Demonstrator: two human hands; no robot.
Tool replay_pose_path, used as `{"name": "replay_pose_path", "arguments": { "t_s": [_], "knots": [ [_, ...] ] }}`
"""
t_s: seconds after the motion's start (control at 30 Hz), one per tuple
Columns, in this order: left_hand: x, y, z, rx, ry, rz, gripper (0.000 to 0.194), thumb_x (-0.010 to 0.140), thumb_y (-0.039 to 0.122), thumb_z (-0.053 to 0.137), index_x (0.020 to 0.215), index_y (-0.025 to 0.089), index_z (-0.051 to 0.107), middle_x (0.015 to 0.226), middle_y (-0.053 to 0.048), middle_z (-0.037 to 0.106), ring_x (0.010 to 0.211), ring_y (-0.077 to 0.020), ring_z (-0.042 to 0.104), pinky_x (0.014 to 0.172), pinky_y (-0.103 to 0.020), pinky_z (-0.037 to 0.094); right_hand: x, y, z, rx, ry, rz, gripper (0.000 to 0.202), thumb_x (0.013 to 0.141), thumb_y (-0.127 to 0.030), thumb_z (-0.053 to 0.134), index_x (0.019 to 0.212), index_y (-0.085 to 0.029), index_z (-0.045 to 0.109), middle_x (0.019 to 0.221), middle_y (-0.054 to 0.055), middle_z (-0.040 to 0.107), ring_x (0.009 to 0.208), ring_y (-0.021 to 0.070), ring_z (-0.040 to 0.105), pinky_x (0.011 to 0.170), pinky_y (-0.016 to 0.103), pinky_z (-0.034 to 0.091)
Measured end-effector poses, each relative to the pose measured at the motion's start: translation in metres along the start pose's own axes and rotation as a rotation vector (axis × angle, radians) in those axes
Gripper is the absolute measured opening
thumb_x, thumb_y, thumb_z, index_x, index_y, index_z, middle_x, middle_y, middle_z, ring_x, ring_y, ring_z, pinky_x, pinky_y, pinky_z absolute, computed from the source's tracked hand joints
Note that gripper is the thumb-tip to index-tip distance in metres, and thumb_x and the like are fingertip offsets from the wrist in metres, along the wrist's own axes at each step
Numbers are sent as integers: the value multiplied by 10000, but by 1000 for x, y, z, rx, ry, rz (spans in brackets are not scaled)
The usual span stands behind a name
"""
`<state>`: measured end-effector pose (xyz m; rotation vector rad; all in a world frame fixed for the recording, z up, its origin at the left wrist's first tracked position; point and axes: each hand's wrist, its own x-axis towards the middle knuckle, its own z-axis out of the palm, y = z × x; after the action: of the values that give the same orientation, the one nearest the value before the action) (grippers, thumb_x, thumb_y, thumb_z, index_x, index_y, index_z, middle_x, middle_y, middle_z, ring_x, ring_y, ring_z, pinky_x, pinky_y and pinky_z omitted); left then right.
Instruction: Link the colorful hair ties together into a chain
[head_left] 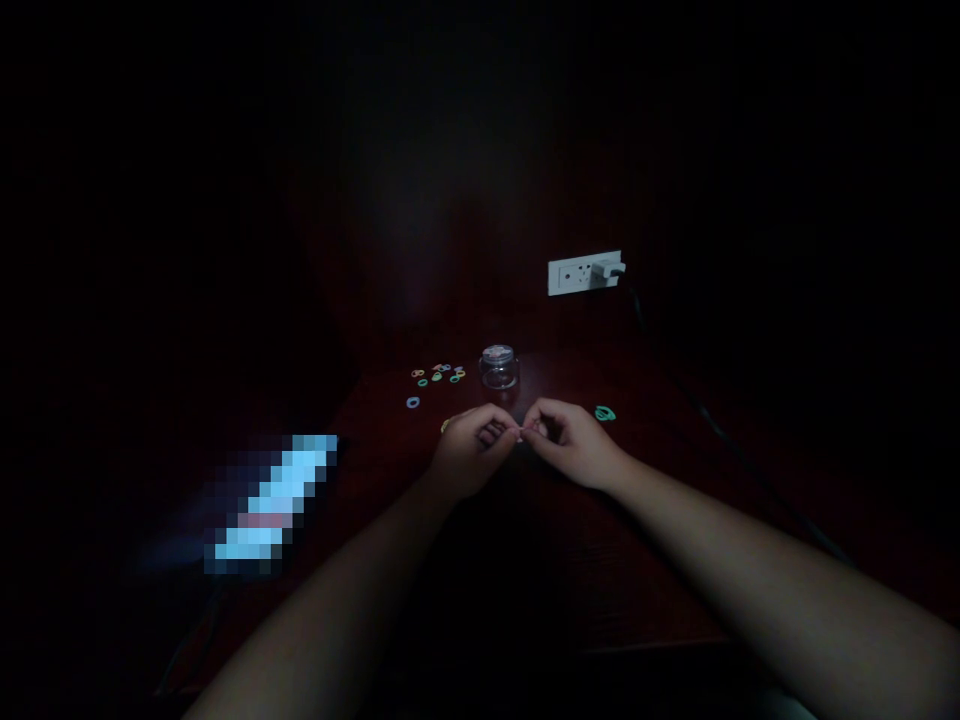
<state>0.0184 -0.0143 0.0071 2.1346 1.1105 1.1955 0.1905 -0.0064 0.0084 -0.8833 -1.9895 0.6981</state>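
Observation:
My left hand [480, 450] and my right hand [574, 440] meet fingertip to fingertip over the dark red table, both closed in a pinch. A tiny pale pinkish thing seems to lie between the fingertips, too small and dim to name. Just beyond the hands stands a small clear lidded jar [499, 370]. Several small coloured rings [437, 376] lie to its left, with a lavender ring [413, 402] nearer me. Partly hidden behind my left hand is a yellow ring [446, 425]. Green rings [605, 413] rest right of my right hand.
At the left, a lit, pixelated screen [277, 505] glows beside my left forearm. A white wall socket [585, 273] with a plug sits at the back right, and a dark cable [712, 420] runs down the right side. The surroundings are very dark.

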Motion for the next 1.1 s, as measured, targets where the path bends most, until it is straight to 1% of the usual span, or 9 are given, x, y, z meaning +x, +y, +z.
{"name": "replay_pose_path", "arguments": {
  "t_s": [0.23, 0.5, 0.77, 1.1],
  "knots": [
    [1, 1, -1, -25, 17, -17, 127, 784, 269, 545, 769, 150, 587, 720, -19, 613, 611, -99, 531, 565, -200, 420, -2, 2, 3, 22, -85, 38, 116, 754, -271, 546, 730, -158, 540, 557, -31, 465, 517, 88, 400, 495, 208, 327],
    [0, 0, 1, -4, 7, -13, 141, 786, 281, 540, 796, 150, 591, 734, -17, 607, 612, -94, 518, 557, -196, 414, -1, 0, 0, 8, -1, 0, 146, 789, -281, 505, 728, -154, 543, 559, -25, 457, 524, 93, 398, 504, 214, 331],
    [0, -1, 2, -12, 15, -18, 150, 787, 291, 547, 807, 149, 595, 733, -17, 609, 613, -91, 518, 559, -192, 417, 0, -1, 0, -20, 62, -23, 136, 781, -267, 515, 714, -154, 546, 556, -20, 465, 530, 99, 408, 509, 221, 329],
    [1, -2, 0, -5, 26, -15, 133, 789, 264, 544, 829, 146, 590, 737, -21, 606, 624, -94, 530, 563, -195, 427, -1, 1, 1, -11, 49, -24, 151, 775, -283, 529, 705, -151, 549, 561, -19, 463, 531, 97, 402, 513, 224, 329]
  ]
}}
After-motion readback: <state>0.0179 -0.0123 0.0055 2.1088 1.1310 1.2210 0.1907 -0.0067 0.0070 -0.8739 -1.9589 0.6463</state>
